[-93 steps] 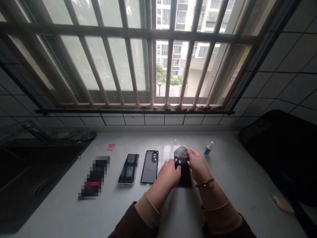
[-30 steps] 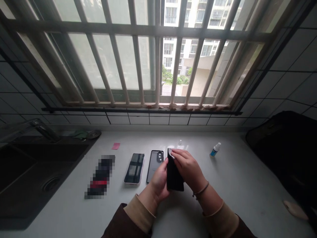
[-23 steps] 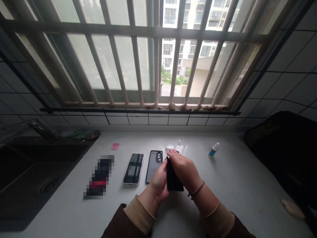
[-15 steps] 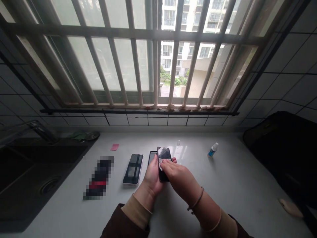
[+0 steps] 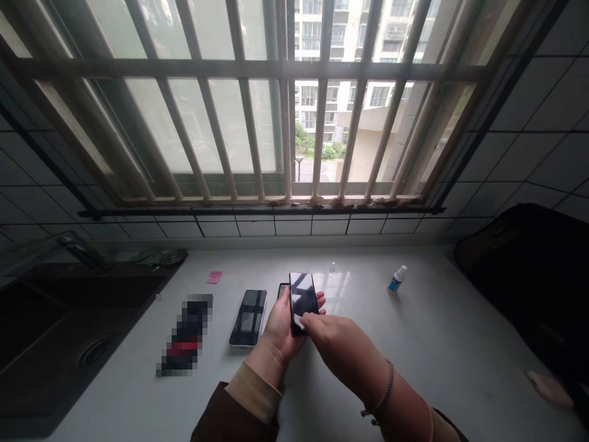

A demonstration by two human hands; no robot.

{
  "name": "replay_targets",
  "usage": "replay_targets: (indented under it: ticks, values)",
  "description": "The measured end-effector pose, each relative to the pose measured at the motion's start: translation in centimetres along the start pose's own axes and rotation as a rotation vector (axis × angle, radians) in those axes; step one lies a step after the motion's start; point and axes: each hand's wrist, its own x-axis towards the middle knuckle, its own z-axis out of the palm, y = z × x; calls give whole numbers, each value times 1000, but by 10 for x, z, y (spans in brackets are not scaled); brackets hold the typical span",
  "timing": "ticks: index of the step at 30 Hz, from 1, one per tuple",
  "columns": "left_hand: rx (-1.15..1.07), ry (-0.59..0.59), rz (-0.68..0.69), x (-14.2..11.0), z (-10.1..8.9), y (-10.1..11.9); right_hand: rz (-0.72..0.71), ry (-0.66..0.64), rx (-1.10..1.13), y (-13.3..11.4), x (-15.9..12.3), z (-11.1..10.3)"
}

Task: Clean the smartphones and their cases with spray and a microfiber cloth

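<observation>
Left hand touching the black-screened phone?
Touching. The head view shows the black-screened phone lying across the palm of the left hand, with the fingertips showing past the phone's right edge.

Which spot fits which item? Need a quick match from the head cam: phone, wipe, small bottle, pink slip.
Items:
1. Phone
2. White wipe
3. Small blue-labelled bottle
4. Pink slip

Places:
A. Upright on the counter, right of the hands
B. Flat on the counter, nearest the sink
C. Resting in the left hand
D. Under the right hand's fingers, at the phone's lower corner

Pairs: 1-C, 2-D, 3-A, 4-B
</observation>
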Motion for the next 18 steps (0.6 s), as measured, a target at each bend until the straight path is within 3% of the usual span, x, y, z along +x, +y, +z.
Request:
replay_targets:
  ticks: [5, 8, 12, 18]
  values:
    - [61, -64, -49, -2, -3, -9, 288, 426, -125, 31, -1, -10]
    - [110, -107, -128, -7, -2, -17, 427, 573, -192, 48, 0, -13]
    - [101, -179, -150, -15, 3, -25, 325, 547, -113, 60, 7, 0]
    - [-11, -171, -120, -12, 7, -29, 123, 272, -95, 56, 16, 28]
